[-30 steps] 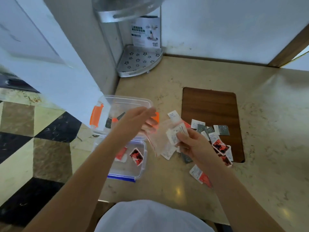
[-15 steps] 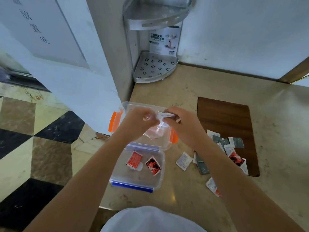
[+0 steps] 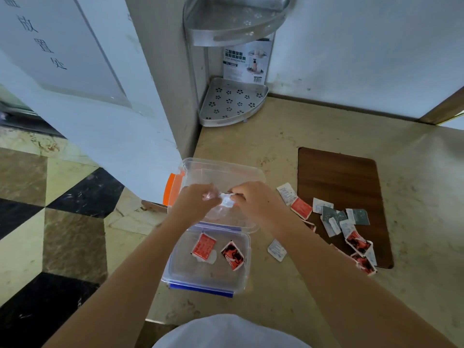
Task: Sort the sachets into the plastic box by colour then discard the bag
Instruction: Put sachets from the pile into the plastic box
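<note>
My left hand (image 3: 198,202) and right hand (image 3: 253,200) pinch the clear bag (image 3: 222,205), holding it above the orange-clipped box (image 3: 226,172) | loose sachets (image 3: 346,222) beside | risk: bag slips, leftovers drop unsorted.

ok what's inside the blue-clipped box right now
Two red sachets lie in the blue-clipped box: one plain red, one red and black. A pale scrap shows under the plain one. The left forearm covers the box's near-left corner, so that part cannot be checked.
</note>
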